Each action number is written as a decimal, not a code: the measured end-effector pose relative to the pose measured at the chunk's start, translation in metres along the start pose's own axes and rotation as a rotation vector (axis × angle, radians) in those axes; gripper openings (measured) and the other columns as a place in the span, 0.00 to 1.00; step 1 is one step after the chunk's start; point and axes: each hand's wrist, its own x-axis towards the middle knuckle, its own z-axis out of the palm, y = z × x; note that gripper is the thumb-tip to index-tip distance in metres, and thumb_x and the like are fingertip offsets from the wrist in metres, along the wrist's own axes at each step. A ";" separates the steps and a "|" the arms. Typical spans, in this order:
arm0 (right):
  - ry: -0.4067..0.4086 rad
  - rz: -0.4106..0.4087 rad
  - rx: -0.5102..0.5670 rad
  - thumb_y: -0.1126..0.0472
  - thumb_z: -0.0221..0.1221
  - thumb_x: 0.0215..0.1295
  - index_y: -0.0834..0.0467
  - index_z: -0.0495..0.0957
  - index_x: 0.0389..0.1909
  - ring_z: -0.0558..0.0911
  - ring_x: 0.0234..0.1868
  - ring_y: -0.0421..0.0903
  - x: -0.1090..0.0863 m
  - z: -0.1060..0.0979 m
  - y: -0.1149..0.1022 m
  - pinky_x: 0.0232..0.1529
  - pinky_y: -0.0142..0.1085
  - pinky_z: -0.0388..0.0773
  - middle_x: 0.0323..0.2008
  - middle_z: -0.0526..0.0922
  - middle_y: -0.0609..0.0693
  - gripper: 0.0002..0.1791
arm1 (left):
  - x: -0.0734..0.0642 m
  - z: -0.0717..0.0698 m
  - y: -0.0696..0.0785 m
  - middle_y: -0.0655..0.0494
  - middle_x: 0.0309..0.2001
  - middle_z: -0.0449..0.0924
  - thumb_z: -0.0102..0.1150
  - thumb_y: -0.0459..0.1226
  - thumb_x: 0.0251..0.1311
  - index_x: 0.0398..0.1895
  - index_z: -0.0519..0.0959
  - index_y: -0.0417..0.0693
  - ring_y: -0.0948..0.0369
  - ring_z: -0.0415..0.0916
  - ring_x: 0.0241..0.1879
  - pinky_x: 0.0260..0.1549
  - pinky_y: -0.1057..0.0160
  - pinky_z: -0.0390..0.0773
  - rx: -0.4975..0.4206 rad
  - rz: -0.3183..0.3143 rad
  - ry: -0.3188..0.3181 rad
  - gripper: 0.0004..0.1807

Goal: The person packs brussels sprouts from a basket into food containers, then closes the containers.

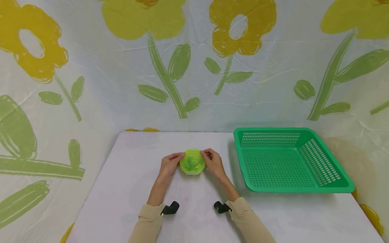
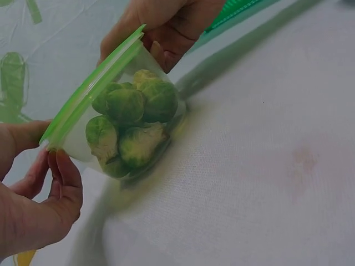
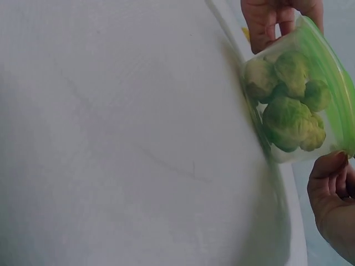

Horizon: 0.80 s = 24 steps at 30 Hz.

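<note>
A small clear plastic container with a bright green lid sits between both hands near the middle of the white table. Several Brussels sprouts show through its translucent wall. My left hand pinches the lid's rim on the left side, thumb above and fingers curled underneath. On the opposite side, my right hand grips the rim, its fingers bent; part of them is hidden behind the container in the left wrist view. The lid lies on top of the container all the way round, as far as I can see.
A large green plastic basket with slotted walls stands on the table to the right of my right hand. Behind the table's far edge hangs a flower-printed cloth, which also runs along the left side.
</note>
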 end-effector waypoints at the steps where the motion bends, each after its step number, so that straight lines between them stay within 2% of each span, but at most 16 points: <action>1: 0.002 0.006 0.009 0.57 0.62 0.75 0.63 0.85 0.43 0.77 0.34 0.42 0.000 0.001 0.001 0.33 0.28 0.74 0.36 0.85 0.55 0.12 | 0.001 0.000 0.000 0.53 0.44 0.86 0.74 0.45 0.62 0.48 0.87 0.40 0.63 0.77 0.37 0.36 0.69 0.79 -0.006 -0.012 0.000 0.19; 8: 0.026 0.012 0.043 0.57 0.61 0.76 0.64 0.87 0.45 0.77 0.35 0.42 0.000 0.005 0.004 0.33 0.27 0.74 0.41 0.86 0.58 0.14 | 0.004 0.002 0.004 0.48 0.49 0.84 0.73 0.40 0.63 0.49 0.86 0.36 0.62 0.77 0.42 0.39 0.70 0.79 -0.082 -0.080 -0.008 0.18; 10: 0.034 0.014 0.054 0.57 0.61 0.76 0.64 0.87 0.44 0.78 0.35 0.42 0.000 0.006 0.004 0.33 0.26 0.74 0.41 0.86 0.58 0.13 | 0.004 0.003 0.005 0.48 0.50 0.83 0.72 0.39 0.63 0.49 0.86 0.35 0.61 0.77 0.45 0.40 0.70 0.79 -0.075 -0.085 -0.002 0.17; 17: 0.045 0.010 0.053 0.60 0.62 0.75 0.65 0.86 0.43 0.77 0.36 0.42 0.001 0.006 0.004 0.37 0.27 0.74 0.39 0.86 0.57 0.11 | 0.003 0.005 0.008 0.46 0.47 0.85 0.72 0.34 0.62 0.47 0.86 0.32 0.59 0.76 0.45 0.40 0.68 0.78 -0.087 -0.072 0.019 0.14; 24: 0.025 0.002 0.107 0.61 0.62 0.75 0.67 0.85 0.43 0.75 0.35 0.40 0.000 0.006 0.002 0.36 0.26 0.72 0.39 0.84 0.59 0.11 | 0.001 0.005 0.004 0.48 0.47 0.85 0.72 0.36 0.63 0.46 0.87 0.34 0.60 0.76 0.43 0.40 0.68 0.78 -0.042 -0.041 0.031 0.14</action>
